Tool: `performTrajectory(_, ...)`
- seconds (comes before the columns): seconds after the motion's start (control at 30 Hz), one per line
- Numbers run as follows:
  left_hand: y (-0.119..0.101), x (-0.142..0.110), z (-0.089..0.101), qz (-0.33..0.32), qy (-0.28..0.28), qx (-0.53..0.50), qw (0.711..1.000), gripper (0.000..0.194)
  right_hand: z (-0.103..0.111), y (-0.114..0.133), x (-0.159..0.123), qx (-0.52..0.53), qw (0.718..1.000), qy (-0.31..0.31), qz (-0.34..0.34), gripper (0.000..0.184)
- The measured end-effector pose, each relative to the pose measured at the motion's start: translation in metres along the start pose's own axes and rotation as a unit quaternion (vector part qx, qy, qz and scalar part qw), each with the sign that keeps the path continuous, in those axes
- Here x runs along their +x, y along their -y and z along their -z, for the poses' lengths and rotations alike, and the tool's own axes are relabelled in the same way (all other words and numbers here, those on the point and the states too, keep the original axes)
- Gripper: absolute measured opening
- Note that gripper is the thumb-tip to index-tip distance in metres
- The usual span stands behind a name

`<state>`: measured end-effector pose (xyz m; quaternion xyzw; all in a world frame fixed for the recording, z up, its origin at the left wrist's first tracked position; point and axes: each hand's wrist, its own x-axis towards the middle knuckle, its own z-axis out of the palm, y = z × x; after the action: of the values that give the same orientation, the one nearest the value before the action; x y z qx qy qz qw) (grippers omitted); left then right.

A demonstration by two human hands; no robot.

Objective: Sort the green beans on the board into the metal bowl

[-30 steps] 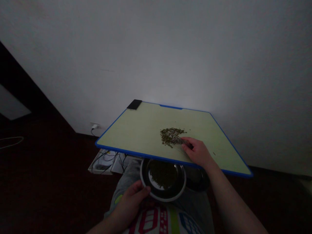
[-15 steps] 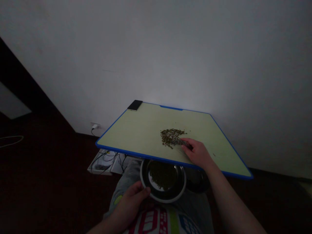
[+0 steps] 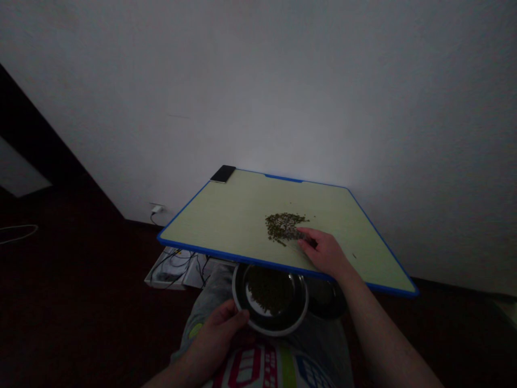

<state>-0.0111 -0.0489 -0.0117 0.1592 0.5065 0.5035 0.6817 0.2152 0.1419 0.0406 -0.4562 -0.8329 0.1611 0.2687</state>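
A plain matte grey wall (image 3: 258, 97) backs a pale, smooth folding table (image 3: 226, 221) edged in blue, in dim light. The right hand (image 3: 325, 252) rests over the tabletop, thumb and fingers bent towards the loose green beans (image 3: 278, 223); whether any are pinched, I cannot tell. This hand is the nearer one: the beans lie at its ten o'clock, right at its fingertips, small, rounded and grainy, in a ragged patch without a clear long axis. The left hand (image 3: 224, 323) grips a round, metal-looking bowl (image 3: 283, 332) by its pale rim, thumb uppermost; the beans on the table are at its one o'clock. A dark heap of similar grains sits inside the bowl's shiny hollow, just below the table's near edge. At the bowl's three o'clock is a darker rounded vessel (image 3: 326, 302); at the patch's ten o'clock, a flat black smartphone (image 3: 223, 173) occupies the table's far corner.
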Motion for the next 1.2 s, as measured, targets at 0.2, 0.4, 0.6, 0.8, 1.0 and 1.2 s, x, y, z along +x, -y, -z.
performTrajectory(0.2, 0.0030, 0.0015, 0.0013, -0.004, 0.009, -0.004, 1.000, 0.042, -0.0001, 0.0017, 0.0006, -0.001, 1.000, 0.002, 0.013, 0.041)
performTrajectory(0.4, 0.0016, 0.0016, 0.0000, 0.005, 0.018, -0.016, 1.000, 0.044, -0.0001, 0.0010, -0.0008, -0.006, 1.000, 0.005, 0.026, 0.040)
performTrajectory(0.6, 0.0005, 0.0012, -0.0005, 0.003, 0.015, -0.014, 1.000, 0.043, 0.0000, 0.0009, -0.0012, 0.006, 0.999, 0.010, 0.035, 0.040)
performTrajectory(0.8, 0.0013, 0.0006, -0.0010, 0.001, 0.011, -0.016, 1.000, 0.043, 0.0003, 0.0005, -0.0011, -0.004, 1.000, 0.007, 0.023, 0.040)
performTrajectory(1.0, 0.0007, 0.0022, 0.0015, 0.006, 0.021, -0.014, 1.000, 0.044, -0.0008, 0.0008, 0.0010, -0.005, 1.000, 0.014, 0.023, 0.041)
performTrajectory(1.2, -0.0012, 0.0013, -0.0008, 0.008, 0.019, -0.019, 1.000, 0.045, -0.0010, 0.0046, 0.0025, -0.018, 0.999, 0.024, 0.023, 0.040)
